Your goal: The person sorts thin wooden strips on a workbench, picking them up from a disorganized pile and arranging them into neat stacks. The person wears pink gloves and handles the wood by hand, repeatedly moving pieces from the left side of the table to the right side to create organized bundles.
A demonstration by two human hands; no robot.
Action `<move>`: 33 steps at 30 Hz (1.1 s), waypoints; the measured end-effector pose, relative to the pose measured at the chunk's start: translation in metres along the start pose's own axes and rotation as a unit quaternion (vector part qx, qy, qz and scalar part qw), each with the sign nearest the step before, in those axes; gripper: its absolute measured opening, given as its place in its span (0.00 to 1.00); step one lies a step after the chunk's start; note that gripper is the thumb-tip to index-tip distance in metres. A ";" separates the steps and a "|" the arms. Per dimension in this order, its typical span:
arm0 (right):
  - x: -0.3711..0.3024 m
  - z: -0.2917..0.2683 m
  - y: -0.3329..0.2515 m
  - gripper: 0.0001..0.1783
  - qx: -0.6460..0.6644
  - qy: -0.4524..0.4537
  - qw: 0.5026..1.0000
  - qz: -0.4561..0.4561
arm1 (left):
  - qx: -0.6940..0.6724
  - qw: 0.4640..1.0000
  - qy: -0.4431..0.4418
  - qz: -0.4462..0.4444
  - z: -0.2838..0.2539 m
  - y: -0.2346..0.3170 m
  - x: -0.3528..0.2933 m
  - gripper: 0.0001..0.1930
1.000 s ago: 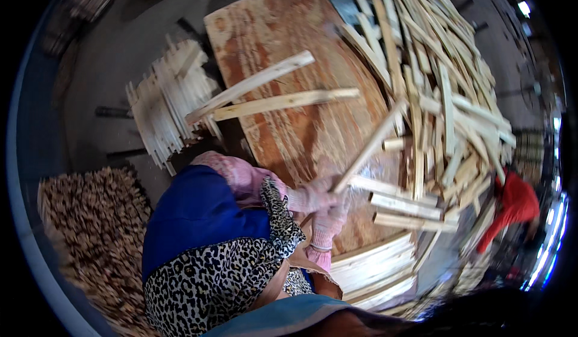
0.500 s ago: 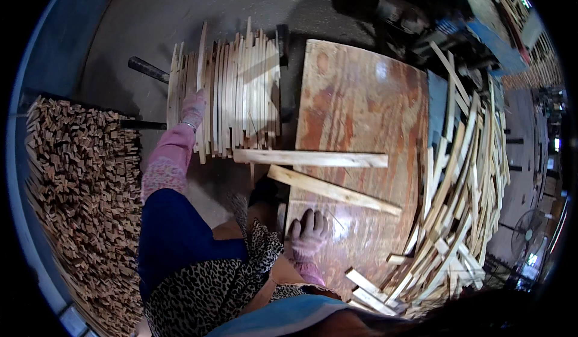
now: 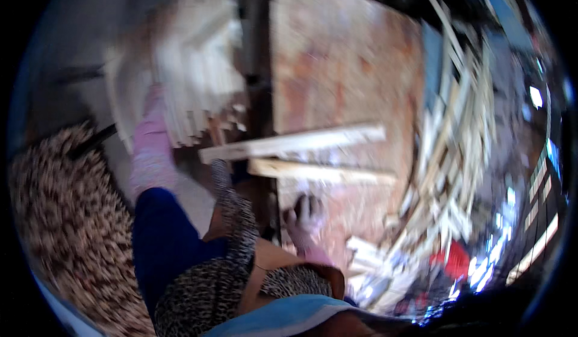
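Observation:
My left hand (image 3: 155, 96), in a pink glove, reaches onto a rack-like row of pale wooden strips (image 3: 198, 60) at the far left. Motion smears its fingers, so whether it grips a strip does not show. On the near left part of a reddish plywood board (image 3: 343, 90) rests my right hand (image 3: 305, 213), also gloved, its fingers loosely bent and nothing visible in them. Beyond that hand, two wooden strips lie across the board's left edge: a paler one (image 3: 301, 142) farther away and a yellowish one (image 3: 325, 173) nearer. Their left ends overhang the board.
A large heap of loose wooden strips (image 3: 451, 150) runs along the board's right side. At the left stands a dense stack of stick ends (image 3: 66, 234). A dark bar (image 3: 91, 141) juts out by the row. Something red (image 3: 451, 260) shows at the lower right.
The whole view has swung and blurred, shifting the row and the board up and left. The two strips on the board appear turned and closer together. My right hand stays on the board.

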State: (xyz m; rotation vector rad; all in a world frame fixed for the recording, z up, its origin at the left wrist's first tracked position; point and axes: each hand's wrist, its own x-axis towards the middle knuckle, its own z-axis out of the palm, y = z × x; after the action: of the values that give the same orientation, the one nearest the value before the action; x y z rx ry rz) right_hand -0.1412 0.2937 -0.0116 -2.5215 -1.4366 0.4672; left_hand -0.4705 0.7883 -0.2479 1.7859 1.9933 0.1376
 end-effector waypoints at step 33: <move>-0.277 -0.045 0.246 0.30 0.307 0.406 0.491 0.707 | 0.100 0.506 -0.373 0.771 0.155 0.409 -0.694 0.32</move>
State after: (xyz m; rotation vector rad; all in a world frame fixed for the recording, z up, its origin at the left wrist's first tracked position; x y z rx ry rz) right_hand -0.0604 -0.0701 -0.0022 -2.0165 1.1500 -0.1221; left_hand 0.0025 0.1483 -0.0497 2.4856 -0.5749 -0.3022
